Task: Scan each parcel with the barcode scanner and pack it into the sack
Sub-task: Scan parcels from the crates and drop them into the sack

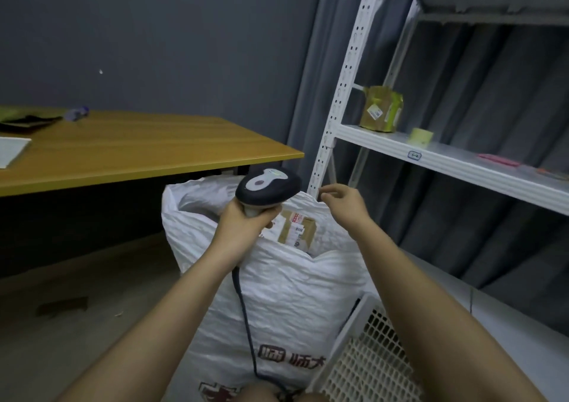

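My left hand [238, 220] grips the handle of the dark barcode scanner [268, 186], whose head is above the open mouth of the white sack [286, 294]. The scanner's black cable hangs down the sack's front. Inside the sack lies a brown cardboard parcel [297, 229] with white labels. My right hand [341, 201] hovers at the sack's far rim with loosely curled fingers; whether it pinches the rim is unclear. Another parcel [381, 109], wrapped in yellow-green tape, stands on the white shelf [446, 158] to the right.
A wooden table [138, 149] stands to the left with papers and a small bottle at its far left end. A roll of tape [420, 137] lies on the shelf. A white perforated basket [369, 358] stands by the sack at lower right. Grey curtains hang behind the shelving.
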`<move>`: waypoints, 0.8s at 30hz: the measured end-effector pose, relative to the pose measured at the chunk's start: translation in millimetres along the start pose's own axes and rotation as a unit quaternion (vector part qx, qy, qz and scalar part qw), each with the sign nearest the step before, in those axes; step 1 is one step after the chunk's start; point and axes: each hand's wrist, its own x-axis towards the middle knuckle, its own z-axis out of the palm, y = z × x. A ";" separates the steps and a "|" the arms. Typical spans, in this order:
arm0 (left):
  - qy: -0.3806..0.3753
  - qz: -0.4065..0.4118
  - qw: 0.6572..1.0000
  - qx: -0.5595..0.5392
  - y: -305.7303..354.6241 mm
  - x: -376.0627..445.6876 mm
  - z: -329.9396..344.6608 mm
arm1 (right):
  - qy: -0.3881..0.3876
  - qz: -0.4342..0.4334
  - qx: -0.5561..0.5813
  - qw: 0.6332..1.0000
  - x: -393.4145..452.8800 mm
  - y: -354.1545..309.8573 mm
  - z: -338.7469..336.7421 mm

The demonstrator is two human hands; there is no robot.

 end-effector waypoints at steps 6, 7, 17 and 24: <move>-0.049 -0.010 0.999 -0.021 10.7 -25.2 57.9 | 0.041 -0.058 -0.028 0.997 -51.6 27.5 -63.6; -0.063 -0.010 0.998 -0.025 13.6 -31.8 69.7 | 0.051 -0.055 -0.029 0.997 -60.9 36.2 -74.8; -0.222 0.007 0.974 -0.038 16.5 -114.9 206.2 | 0.169 0.068 0.007 0.983 -161.8 156.1 -193.2; -0.318 -0.033 0.947 -0.021 -26.0 -175.3 299.7 | 0.237 0.208 0.023 0.949 -248.7 263.2 -246.2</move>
